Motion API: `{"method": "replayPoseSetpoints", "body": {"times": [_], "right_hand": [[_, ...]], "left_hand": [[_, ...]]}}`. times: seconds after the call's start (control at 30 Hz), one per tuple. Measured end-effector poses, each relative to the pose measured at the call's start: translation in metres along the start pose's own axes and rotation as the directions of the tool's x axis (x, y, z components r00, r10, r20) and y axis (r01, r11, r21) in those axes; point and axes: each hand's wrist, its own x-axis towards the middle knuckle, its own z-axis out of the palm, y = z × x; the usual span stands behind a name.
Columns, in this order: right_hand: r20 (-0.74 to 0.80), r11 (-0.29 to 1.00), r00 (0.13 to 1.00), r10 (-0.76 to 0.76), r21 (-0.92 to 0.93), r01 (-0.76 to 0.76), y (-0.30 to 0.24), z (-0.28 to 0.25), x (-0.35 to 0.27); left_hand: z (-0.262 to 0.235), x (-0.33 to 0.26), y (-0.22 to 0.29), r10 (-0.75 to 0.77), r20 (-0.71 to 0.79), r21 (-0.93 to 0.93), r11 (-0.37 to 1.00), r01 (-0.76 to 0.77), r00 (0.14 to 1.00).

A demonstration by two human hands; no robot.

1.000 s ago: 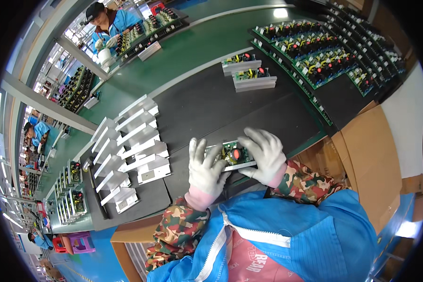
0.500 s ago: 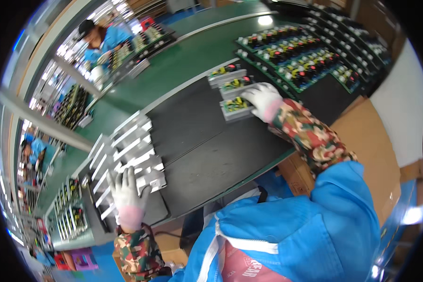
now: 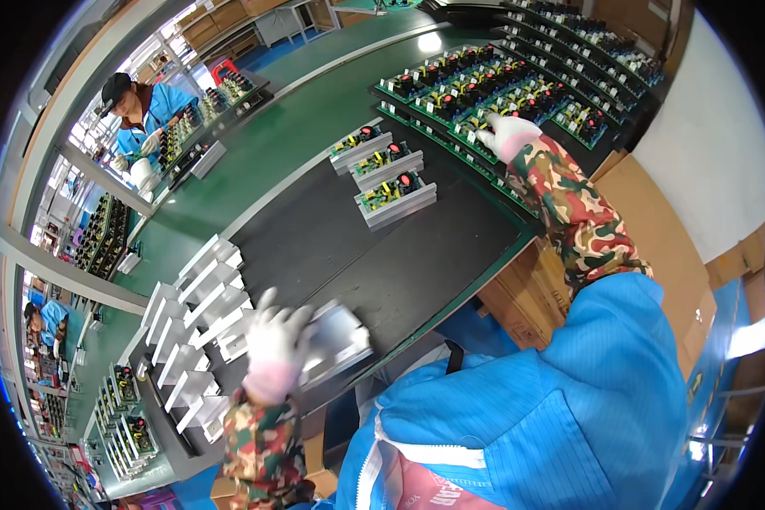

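Gloves on, the left hand (image 3: 274, 347) is gripping a light, stiff metal bracket (image 3: 336, 336) by its edge at the bench (image 3: 416, 263) front; the right hand (image 3: 506, 134) is reaching among fragile circuit boards (image 3: 484, 89), its grip unclear.

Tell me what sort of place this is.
Most likely an electronics assembly line. Rows of circuit boards fill racks at the right hand, white metal housings are stacked by the left hand, and another worker sits across a long green conveyor.
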Motion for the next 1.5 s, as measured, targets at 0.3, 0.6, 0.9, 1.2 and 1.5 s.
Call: {"method": "replayPoseSetpoints", "body": {"times": [0.3, 0.6, 0.9, 1.2, 1.5], "right_hand": [[-0.241, 0.87, 0.931, -0.275, 0.35, 0.347, -0.062, -0.035, -0.1], [-0.041, 0.671, 0.734, -0.678, 0.374, 0.641, -0.127, 0.023, -0.174], [-0.034, 0.641, 0.707, -0.706, 0.393, 0.66, -0.132, 0.025, -0.174], [-0.03, 0.58, 0.628, -0.777, 0.351, 0.735, -0.136, 0.024, -0.165], [-0.104, 0.53, 0.607, -0.788, 0.386, 0.755, -0.138, 0.033, -0.169]], "left_hand": [[0.059, -0.002, 0.025, -0.144, 0.037, 0.088, 0.986, 0.141, 0.989], [0.05, 0.005, 0.029, -0.11, -0.024, -0.031, 0.994, 0.109, 0.994], [0.051, 0.0, 0.028, -0.104, -0.022, -0.035, 0.994, 0.103, 0.994], [0.054, -0.001, 0.026, -0.122, -0.017, -0.025, 0.992, 0.121, 0.992], [0.055, 0.0, 0.024, -0.082, -0.026, -0.058, 0.995, 0.08, 0.996]]}}
